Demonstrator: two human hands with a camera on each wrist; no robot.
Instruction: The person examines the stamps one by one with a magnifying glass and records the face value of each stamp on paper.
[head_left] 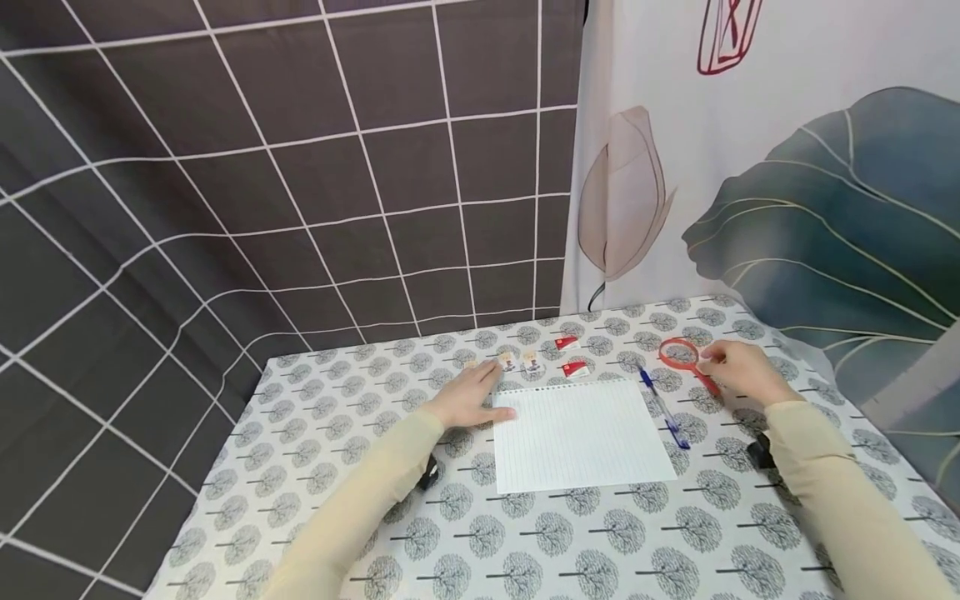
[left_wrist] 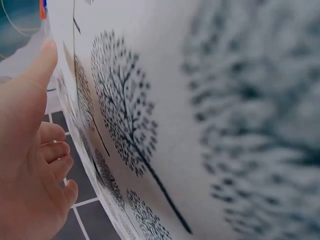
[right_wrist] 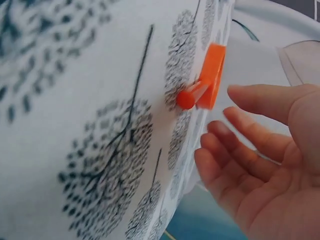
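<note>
My left forearm [head_left: 356,518] and right forearm [head_left: 836,496] reach forward, well apart, in pale yellow sleeves [head_left: 810,433]. My left hand [head_left: 467,400] angles inward, its thumb [left_wrist: 44,62] stretched away from the fingers. My right hand [head_left: 738,369] has fingers loosely bent, thumb apart from them.

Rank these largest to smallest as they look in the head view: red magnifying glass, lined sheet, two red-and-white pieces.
1. Lined sheet
2. Red magnifying glass
3. Nearer red-and-white piece and farther red-and-white piece: too alike to rank.
</note>
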